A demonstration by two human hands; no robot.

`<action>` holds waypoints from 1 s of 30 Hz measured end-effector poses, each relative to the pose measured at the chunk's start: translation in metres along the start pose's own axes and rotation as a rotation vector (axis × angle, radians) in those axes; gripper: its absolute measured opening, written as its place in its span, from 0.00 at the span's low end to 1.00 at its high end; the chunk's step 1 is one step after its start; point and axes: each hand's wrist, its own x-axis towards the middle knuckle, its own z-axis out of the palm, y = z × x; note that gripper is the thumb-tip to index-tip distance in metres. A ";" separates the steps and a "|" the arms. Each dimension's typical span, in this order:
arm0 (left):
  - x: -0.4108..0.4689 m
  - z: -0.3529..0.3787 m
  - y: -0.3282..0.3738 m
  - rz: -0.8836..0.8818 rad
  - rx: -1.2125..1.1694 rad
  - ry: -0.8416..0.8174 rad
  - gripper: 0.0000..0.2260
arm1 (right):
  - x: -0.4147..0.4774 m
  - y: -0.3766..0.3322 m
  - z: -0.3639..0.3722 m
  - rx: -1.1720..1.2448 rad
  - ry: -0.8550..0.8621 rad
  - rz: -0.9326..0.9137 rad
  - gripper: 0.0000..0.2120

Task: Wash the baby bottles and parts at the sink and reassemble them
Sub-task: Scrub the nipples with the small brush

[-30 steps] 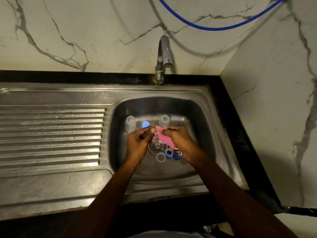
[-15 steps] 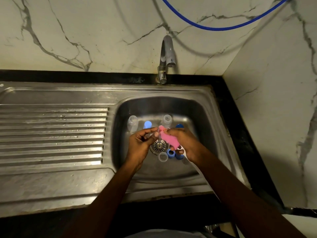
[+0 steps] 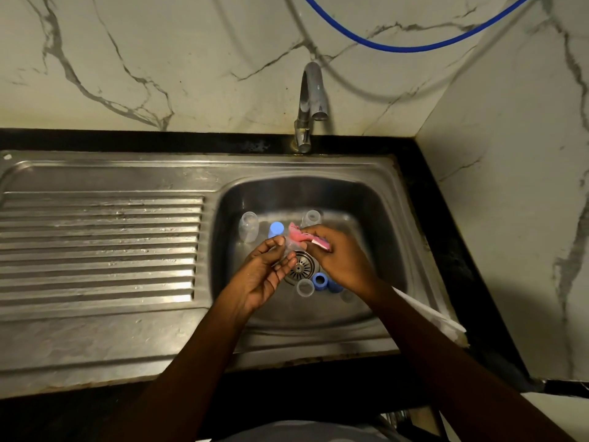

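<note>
While both hands work over the drain (image 3: 301, 267) in the head view, the right hand (image 3: 342, 261) is clamped round a pink sponge (image 3: 299, 236). It lies roughly sideways just behind the drain, with its free end pointing left toward the left hand (image 3: 266, 277). That hand pinches a small clear part (image 3: 290, 248) between thumb and fingertips, right by the sponge tip. It's too blurry to say which way it points.

The sink bowl (image 3: 376, 218) holds the rest. A clear bottle (image 3: 248, 226) looks to be standing back-left of the drain and a second bottle (image 3: 311, 217) is straight behind it, with a blue cap (image 3: 276, 229) between them. Just in front of the drain, a clear ring (image 3: 305, 287) and a blue ring (image 3: 319, 280) sit side by side, openings up. The tap (image 3: 310, 106) is well behind the drain.
</note>
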 end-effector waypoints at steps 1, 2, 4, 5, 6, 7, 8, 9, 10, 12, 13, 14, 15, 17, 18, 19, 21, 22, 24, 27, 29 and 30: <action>0.000 0.001 -0.002 -0.006 -0.017 -0.008 0.05 | -0.001 -0.001 0.001 0.022 0.001 -0.008 0.11; 0.000 0.001 -0.003 -0.012 -0.035 -0.016 0.06 | -0.002 -0.002 0.001 0.043 -0.002 -0.017 0.11; -0.002 0.002 -0.003 -0.027 -0.038 -0.031 0.08 | -0.006 -0.003 0.002 0.041 -0.016 -0.030 0.12; -0.001 0.002 -0.002 -0.031 -0.019 -0.038 0.08 | -0.007 -0.002 0.002 0.019 -0.016 -0.035 0.12; -0.001 0.002 -0.001 -0.031 0.004 -0.047 0.07 | -0.009 -0.001 0.002 -0.034 -0.005 -0.042 0.12; 0.000 0.001 0.000 -0.023 0.026 -0.054 0.07 | -0.010 -0.001 0.001 -0.116 0.014 -0.055 0.12; 0.001 0.001 0.000 -0.005 0.048 -0.061 0.06 | -0.011 -0.002 0.000 -0.234 0.034 -0.062 0.12; 0.003 0.002 0.001 0.027 0.086 -0.064 0.05 | -0.012 -0.005 -0.001 -0.357 0.047 -0.064 0.13; 0.004 0.004 0.000 0.071 0.140 -0.064 0.05 | -0.013 -0.009 -0.001 -0.459 0.053 -0.056 0.13; 0.006 0.007 -0.002 0.193 0.271 -0.052 0.06 | -0.013 -0.015 0.000 -0.531 0.053 0.018 0.10; 0.006 0.007 -0.004 0.262 0.338 -0.044 0.07 | -0.011 -0.017 0.002 -0.487 0.053 0.085 0.10; 0.007 0.006 -0.006 0.333 0.411 -0.039 0.07 | -0.007 -0.018 0.003 -0.357 0.047 0.173 0.12; 0.006 0.005 -0.006 0.401 0.490 -0.041 0.08 | -0.003 -0.018 0.003 -0.149 0.040 0.278 0.13; 0.004 0.002 -0.006 0.495 0.615 -0.059 0.09 | 0.003 -0.015 -0.002 0.272 0.004 0.483 0.11; 0.004 0.001 -0.004 0.510 0.644 -0.065 0.08 | 0.003 -0.014 -0.005 0.441 -0.035 0.548 0.10; 0.004 0.001 -0.002 0.507 0.655 -0.064 0.08 | 0.002 -0.014 -0.007 0.538 -0.062 0.574 0.09; 0.003 0.003 0.002 0.443 0.601 -0.067 0.06 | 0.000 -0.011 -0.006 0.437 -0.030 0.449 0.09; 0.002 0.005 0.004 0.380 0.529 -0.070 0.06 | -0.002 -0.006 -0.004 0.242 0.007 0.281 0.09; 0.001 0.010 0.011 0.247 0.401 -0.069 0.06 | -0.009 0.002 -0.002 -0.268 0.036 -0.104 0.10; 0.002 0.015 0.011 0.214 0.399 -0.063 0.06 | -0.014 0.001 0.000 -0.709 0.057 -0.242 0.12; 0.004 0.014 0.004 0.295 0.429 -0.045 0.06 | -0.012 -0.007 0.003 -0.399 0.108 0.005 0.08; 0.004 0.012 0.000 0.346 0.459 -0.035 0.07 | -0.007 -0.008 0.005 -0.100 0.107 0.194 0.09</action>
